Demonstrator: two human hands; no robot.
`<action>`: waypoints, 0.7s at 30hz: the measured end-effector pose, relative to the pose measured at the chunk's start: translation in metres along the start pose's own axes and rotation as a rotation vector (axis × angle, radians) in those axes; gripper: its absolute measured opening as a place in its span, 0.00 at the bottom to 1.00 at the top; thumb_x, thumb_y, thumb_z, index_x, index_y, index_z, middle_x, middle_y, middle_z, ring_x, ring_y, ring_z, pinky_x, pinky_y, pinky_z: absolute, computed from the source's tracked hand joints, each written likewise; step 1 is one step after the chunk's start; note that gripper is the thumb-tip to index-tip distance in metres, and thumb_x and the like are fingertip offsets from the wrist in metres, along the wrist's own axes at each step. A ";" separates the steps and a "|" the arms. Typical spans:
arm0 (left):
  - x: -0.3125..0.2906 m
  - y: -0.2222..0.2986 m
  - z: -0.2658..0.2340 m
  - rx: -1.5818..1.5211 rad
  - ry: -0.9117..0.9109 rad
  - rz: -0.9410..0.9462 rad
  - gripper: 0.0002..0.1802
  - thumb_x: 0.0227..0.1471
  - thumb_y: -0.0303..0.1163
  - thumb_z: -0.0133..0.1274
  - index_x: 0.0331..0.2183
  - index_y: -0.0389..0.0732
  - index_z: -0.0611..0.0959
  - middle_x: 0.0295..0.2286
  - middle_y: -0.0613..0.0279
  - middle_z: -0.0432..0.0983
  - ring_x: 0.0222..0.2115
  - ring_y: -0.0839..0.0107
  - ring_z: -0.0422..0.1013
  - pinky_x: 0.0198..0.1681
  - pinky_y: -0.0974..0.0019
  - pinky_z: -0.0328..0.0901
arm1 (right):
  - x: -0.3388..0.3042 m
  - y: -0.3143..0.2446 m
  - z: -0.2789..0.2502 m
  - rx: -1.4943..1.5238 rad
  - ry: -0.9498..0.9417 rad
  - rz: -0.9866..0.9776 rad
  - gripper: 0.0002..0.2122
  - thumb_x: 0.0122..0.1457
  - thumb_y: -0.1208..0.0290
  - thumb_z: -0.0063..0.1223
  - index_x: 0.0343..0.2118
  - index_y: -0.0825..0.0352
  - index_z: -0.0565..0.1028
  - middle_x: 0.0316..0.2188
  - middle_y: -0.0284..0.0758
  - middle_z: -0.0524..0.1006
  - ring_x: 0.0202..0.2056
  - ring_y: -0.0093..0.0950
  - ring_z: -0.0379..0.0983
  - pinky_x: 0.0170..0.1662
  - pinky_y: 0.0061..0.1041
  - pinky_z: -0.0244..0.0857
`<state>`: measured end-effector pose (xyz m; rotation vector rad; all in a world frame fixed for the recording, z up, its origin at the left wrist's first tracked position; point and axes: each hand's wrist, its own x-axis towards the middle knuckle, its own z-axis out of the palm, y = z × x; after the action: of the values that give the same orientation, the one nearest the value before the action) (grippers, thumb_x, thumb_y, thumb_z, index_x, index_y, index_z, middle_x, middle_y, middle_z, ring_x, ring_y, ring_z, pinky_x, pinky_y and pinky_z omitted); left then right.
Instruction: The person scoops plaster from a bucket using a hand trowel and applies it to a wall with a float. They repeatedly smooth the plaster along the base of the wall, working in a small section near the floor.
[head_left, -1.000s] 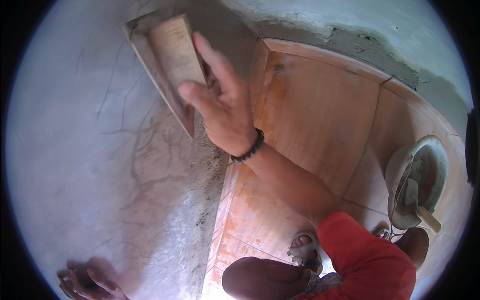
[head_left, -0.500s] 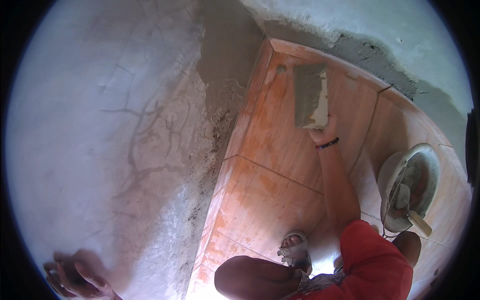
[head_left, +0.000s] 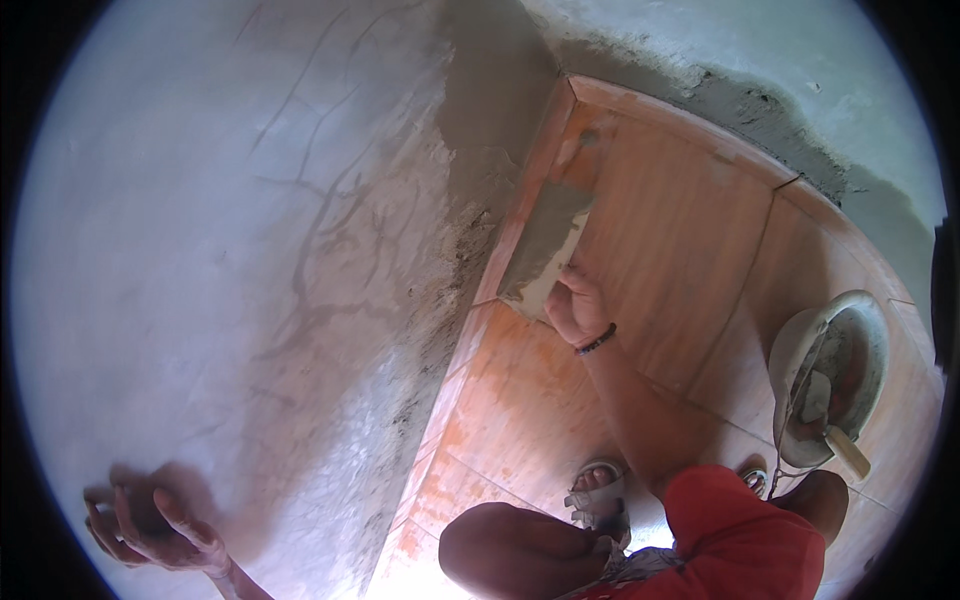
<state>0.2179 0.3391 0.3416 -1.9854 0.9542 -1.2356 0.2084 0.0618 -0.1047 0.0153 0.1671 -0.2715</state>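
Observation:
At the lower left, my left hand rests by the pale plaster wall, its fingers apart and nothing seen in them. My right hand is closed at the near end of a flat rectangular plastering float; the grip itself is hidden. Grey wet mortar covers most of the float's visible face, leaving a pale strip along its right side. The float lies tilted along the left tile skirting, close to the strip of fresh grey plaster in the corner.
A mortar bucket with a wire handle stands to the right, a wooden-handled trowel in it. Orange-brown tiles cover the floor. My knee and sandalled foot are at the bottom. Rough grey mortar edges the far wall.
My right hand has brought the float left and nearer, from over the floor tiles to the left skirting, and tilted it. My left hand has shifted slightly up in the picture as the view moved.

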 end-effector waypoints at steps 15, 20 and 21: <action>0.003 0.002 0.000 0.017 0.025 0.002 0.22 0.55 0.46 0.49 0.45 0.39 0.76 0.48 0.55 0.66 0.55 0.57 0.54 0.57 0.53 0.50 | 0.015 0.088 0.095 -0.677 0.314 -0.381 0.31 0.57 0.76 0.52 0.62 0.70 0.52 0.48 0.41 0.69 0.47 0.28 0.68 0.48 0.26 0.68; 0.001 0.005 0.000 0.010 0.019 -0.021 0.22 0.55 0.46 0.49 0.45 0.39 0.76 0.49 0.58 0.66 0.55 0.57 0.54 0.57 0.52 0.50 | -0.043 0.087 0.139 -1.008 -0.121 -0.523 0.31 0.60 0.60 0.48 0.61 0.72 0.53 0.51 0.47 0.67 0.52 0.34 0.66 0.53 0.28 0.63; -0.001 0.003 0.000 0.025 0.033 -0.018 0.22 0.55 0.46 0.49 0.45 0.39 0.76 0.49 0.59 0.66 0.55 0.57 0.54 0.57 0.52 0.50 | -0.043 0.082 0.137 -0.928 -0.046 -0.469 0.30 0.60 0.61 0.48 0.60 0.71 0.55 0.49 0.45 0.68 0.50 0.32 0.67 0.51 0.27 0.64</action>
<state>0.2171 0.3388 0.3388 -1.9642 0.9335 -1.2876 0.2114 0.1475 0.0369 -0.9604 0.2381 -0.6397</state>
